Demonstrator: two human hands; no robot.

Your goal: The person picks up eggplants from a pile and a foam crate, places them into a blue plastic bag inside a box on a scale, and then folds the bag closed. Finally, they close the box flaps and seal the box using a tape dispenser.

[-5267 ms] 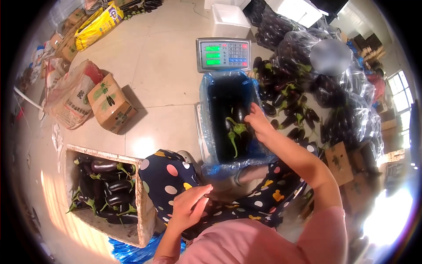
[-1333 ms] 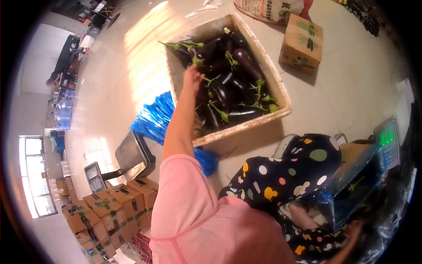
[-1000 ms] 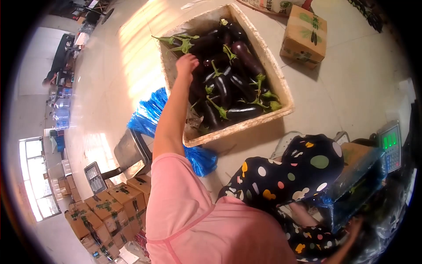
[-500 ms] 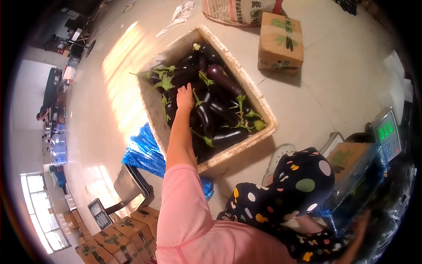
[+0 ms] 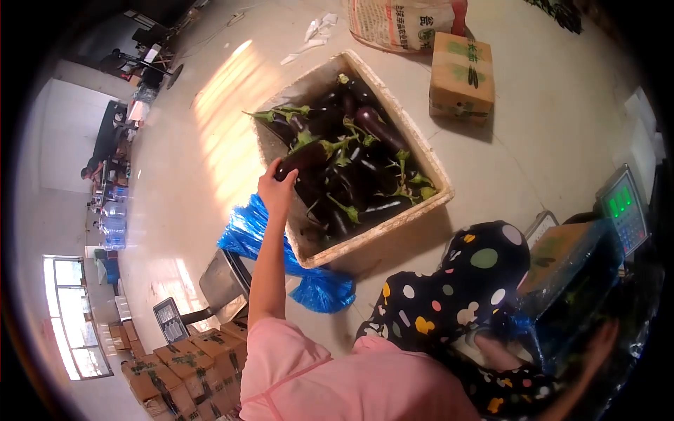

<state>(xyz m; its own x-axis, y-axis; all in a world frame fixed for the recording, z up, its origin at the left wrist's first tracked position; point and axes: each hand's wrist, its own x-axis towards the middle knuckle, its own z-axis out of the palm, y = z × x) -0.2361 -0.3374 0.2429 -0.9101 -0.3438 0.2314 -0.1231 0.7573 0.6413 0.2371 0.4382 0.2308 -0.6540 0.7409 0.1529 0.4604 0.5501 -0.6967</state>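
My left hand (image 5: 276, 188) is closed around the blunt end of a dark purple eggplant (image 5: 302, 161). The eggplant lies tilted above the left side of a white foam box (image 5: 428, 205), its green stem pointing into the box. More glossy eggplants (image 5: 382, 208) with green caps fill the box below. At the lower right, my right hand (image 5: 601, 344) is over a carton (image 5: 558, 256) lined with clear blue plastic (image 5: 537, 337). That hand is dim and blurred, so its grip cannot be made out.
A digital scale display (image 5: 623, 210) glows green behind the lined carton. Blue plastic bags (image 5: 323, 291) lie against the foam box. A closed carton (image 5: 461, 77) and a printed sack (image 5: 400, 24) stand beyond it. Stacked cartons (image 5: 186, 372) and another scale (image 5: 170, 321) are at lower left.
My left hand has come from among the eggplants to the box's left side, lifting one eggplant by its end. My right hand now shows more clearly by the lined carton. The view has shifted.
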